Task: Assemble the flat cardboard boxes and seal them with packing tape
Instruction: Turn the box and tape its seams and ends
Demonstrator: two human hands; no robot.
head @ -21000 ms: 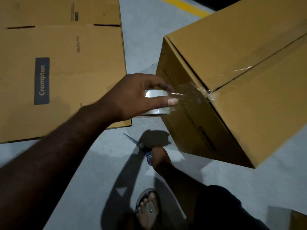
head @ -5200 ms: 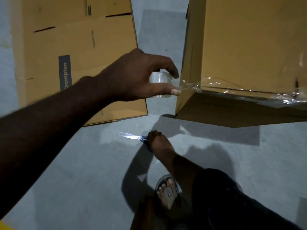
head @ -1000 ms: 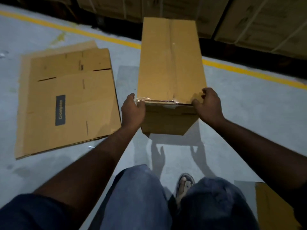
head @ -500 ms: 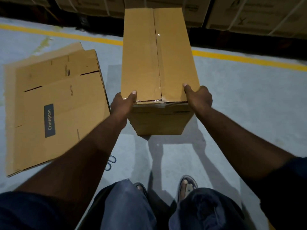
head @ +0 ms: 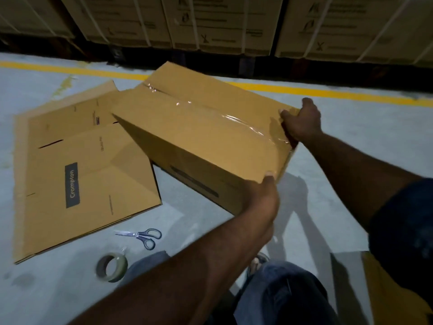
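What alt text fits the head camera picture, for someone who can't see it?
The left hand and right hand grip one end of a taped cardboard box, tilted over the floor. Nearby lie flat cardboard, scissors and a tape roll.

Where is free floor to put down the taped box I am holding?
Bare floor lies right of the box, between the yellow line and your right hand. Left is crowded: flat cardboard, with scissors and tape roll near its front edge.
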